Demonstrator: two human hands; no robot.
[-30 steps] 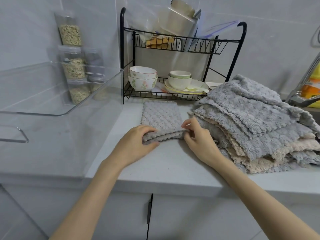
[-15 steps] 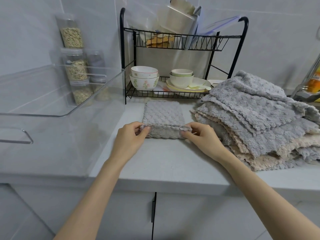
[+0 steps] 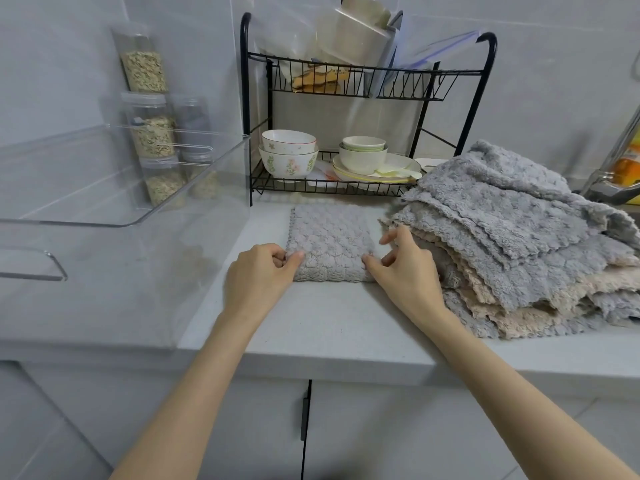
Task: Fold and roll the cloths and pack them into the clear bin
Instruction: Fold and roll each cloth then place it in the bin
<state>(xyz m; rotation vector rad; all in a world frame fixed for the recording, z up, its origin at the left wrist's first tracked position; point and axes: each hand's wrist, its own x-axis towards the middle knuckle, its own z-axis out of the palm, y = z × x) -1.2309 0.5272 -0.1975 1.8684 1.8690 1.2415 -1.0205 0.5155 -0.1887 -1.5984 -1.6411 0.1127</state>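
Observation:
A grey fluffy cloth, folded into a narrow strip, lies on the counter in front of the dish rack, its near end rolled up a little. My left hand pinches the roll's left end with thumb and fingers. At the roll's right end, my right hand pinches the cloth with thumb and a fingertip, its other fingers raised. A heap of grey and beige cloths lies to the right. The clear bin stands at the left, with nothing seen inside it.
A black two-tier dish rack with bowls and plates stands right behind the cloth. Jars of grain show through the bin against the wall. A tap is at the far right. The counter edge runs below my forearms.
The near end of the cloth has been turned over away from me into a short roll. Both hands moved forward with it and apart to the roll's ends.

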